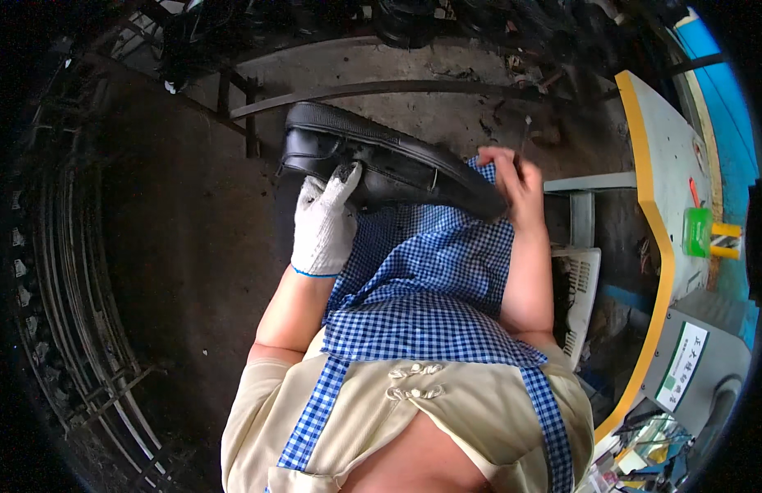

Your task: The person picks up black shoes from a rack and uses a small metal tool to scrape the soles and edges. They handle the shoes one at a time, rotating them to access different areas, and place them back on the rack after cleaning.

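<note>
A black shoe (397, 172) with a thick ridged sole lies slantwise above my lap, on its side, its sole edge facing away from me. Its heel is at the left and its toe points down to the right. My left hand (327, 218), in a white knit glove with dark-stained fingertips, is closed on the near side of the shoe by the heel; some fingers are hidden. Bare and slightly blurred, my right hand (518, 187) is beside the toe with its fingers bent. A thin dark line rises from it, too faint to name. Whether this hand touches the shoe is unclear.
To the right stands a white table (664, 156) with a yellow edge, bearing a green container (697, 232) and a grey machine (701, 353). A white plastic basket (582, 304) is below it. Metal racks (93, 329) line the left; a metal bar (381, 90) crosses ahead.
</note>
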Demonstrator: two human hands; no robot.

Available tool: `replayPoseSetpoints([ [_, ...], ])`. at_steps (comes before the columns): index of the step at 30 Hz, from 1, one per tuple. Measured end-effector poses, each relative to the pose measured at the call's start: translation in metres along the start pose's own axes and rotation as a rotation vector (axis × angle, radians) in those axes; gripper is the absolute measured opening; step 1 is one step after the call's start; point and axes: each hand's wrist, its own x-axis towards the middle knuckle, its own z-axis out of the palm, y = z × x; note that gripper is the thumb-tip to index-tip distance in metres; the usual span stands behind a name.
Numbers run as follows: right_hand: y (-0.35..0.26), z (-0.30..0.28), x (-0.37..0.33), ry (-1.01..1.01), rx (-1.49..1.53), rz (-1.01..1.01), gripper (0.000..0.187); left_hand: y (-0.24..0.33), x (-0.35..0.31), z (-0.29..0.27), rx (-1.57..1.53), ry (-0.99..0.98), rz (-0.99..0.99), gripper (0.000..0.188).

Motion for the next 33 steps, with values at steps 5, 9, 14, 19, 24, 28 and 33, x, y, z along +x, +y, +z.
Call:
replayPoseSetpoints([
  [5, 0.008, -0.011, -0.032, -0.157, 0.271, 0.008, 0.059, -0.007, 0.002, 0.003, -0.169, 0.003, -0.027, 0.021],
  [9, 0.0, 0.019, -0.034, 0.029, 0.135, -0.225, 0.064, -0.014, 0.005, 0.0, -0.217, 0.001, -0.062, 0.018],
  [14, -0.034, 0.023, -0.021, 0.222, 0.164, -0.238, 0.046, -0.03, 0.008, -0.025, 0.079, -0.178, -0.19, 0.041],
  [19, -0.057, 0.027, -0.002, 0.265, -0.421, -0.397, 0.041, -0.049, -0.006, -0.026, 0.167, -0.223, -0.363, 0.045],
  [24, -0.063, 0.025, 0.004, 0.277, -0.449, -0.448, 0.043, -0.066, -0.01, -0.038, 0.088, -0.295, -0.449, 0.04],
  [28, -0.061, 0.016, 0.001, 0.243, -0.512, -0.388, 0.049, -0.045, -0.001, -0.021, 0.032, -0.341, -0.451, 0.044],
  [33, -0.043, -0.016, -0.011, 0.023, -0.526, -0.227, 0.068, -0.015, 0.023, -0.019, 0.581, -0.297, -0.167, 0.022],
])
